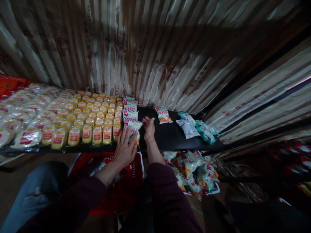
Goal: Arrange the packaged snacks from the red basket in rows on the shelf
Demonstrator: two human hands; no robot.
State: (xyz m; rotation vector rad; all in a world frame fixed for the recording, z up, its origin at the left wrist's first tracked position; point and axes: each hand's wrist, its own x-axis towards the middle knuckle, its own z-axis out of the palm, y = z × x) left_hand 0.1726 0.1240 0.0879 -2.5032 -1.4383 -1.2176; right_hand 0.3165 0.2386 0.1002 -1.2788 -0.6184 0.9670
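My left hand (125, 147) lies with its fingers stretched out over the front snack bag (133, 125) of a column of striped-edge bags on the black shelf (150, 124). Just right of that column, my right hand (149, 129) is raised on edge, fingers apart, with nothing in it. The bags run in a line from the shelf's front towards its back, partly overlapping. Left of them stand tight rows of small yellow packaged cakes (97, 134) with red labels. A separate orange-and-white snack bag (163, 115) lies to the right of my right hand.
Silver-white and green bags (189, 127) lie near the shelf's right end. Larger clear-wrapped round packs (27, 137) fill the left side. Below the shelf are a red basket (136, 168) and a heap of snack bags (189, 163). Striped sheeting (109, 48) hangs behind.
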